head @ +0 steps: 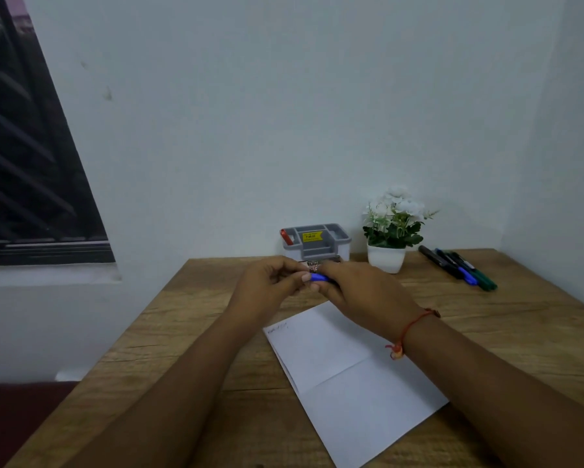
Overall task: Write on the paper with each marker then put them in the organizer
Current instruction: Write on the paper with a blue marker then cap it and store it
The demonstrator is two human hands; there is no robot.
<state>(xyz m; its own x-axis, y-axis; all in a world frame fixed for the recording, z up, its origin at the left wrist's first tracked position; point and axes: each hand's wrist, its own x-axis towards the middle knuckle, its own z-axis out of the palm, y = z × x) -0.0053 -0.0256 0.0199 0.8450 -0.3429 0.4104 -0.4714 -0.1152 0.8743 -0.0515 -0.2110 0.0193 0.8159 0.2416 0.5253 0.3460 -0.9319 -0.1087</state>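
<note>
Both hands meet above the wooden counter (189, 332), just in front of the grey organizer (316, 241). The left hand (267, 282) and right hand (361, 288) each have their grip closed on a blue marker (317, 278), of which only a short blue stretch shows between the fingers. The organizer carries a yellow price sticker (311, 236), its print too small to read, and a red marker (286, 236) stands in its left compartment. The paper (351, 383) lies below the hands with a faint, illegible scribble near its top left corner. More markers (459, 266) lie at the far right, beside a potted white flower (390, 228).
</note>
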